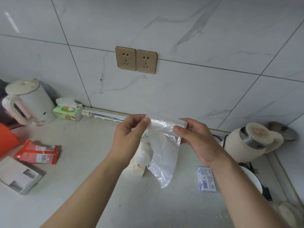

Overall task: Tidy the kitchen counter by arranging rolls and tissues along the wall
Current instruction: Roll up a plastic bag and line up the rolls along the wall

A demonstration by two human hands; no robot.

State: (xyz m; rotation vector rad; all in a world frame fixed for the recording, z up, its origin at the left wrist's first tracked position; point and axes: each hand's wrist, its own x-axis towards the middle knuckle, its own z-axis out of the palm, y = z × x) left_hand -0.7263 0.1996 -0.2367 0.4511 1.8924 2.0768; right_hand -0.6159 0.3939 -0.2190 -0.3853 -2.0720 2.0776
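Observation:
My left hand (pixel 127 134) and my right hand (pixel 195 139) hold a roll of clear plastic bags (pixel 166 124) above the counter, one hand at each end. A loose length of the clear plastic (pixel 162 162) hangs down from it. Against the wall lies a long printed wrap roll (pixel 102 116), and to its left a green tissue box (pixel 68 111) with a tissue sticking up. Below my hands, a white tissue pack (pixel 141 158) lies on the counter, partly hidden by the plastic.
A white kettle (pixel 28 102) stands at the left by the wall. A red wet-wipe pack (pixel 37 153), a white box (pixel 16 176) and an orange object (pixel 6 139) lie at the left. A cream jar (pixel 248 142), a soap box (pixel 206 179) and a white plate (pixel 253 178) sit at the right.

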